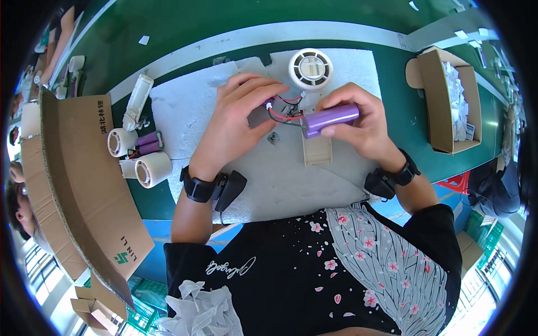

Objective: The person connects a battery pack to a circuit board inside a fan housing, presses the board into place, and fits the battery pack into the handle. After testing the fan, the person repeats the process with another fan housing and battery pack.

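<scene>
My right hand (361, 120) grips a purple battery pack (330, 120) between thumb and fingers, over the foam-covered work area. Red and black wires (286, 117) run from its left end toward my left hand (238, 112). The fingers of that hand curl round a small purple piece, mostly hidden, with a white plug (269, 106) beside it. Below the battery pack lies a long cream plastic housing (318, 152), partly covered by it. A round cream fan head (310, 69) with a slotted grille sits just beyond my hands. A small square part (273, 138) rests near my left thumb.
White foam sheeting (252, 190) covers the green table. At left are more fan parts (152, 169), purple batteries (149, 143) and a large cardboard box (84, 168). An open carton (443, 106) with white papers stands at right. Other people appear at the left edge.
</scene>
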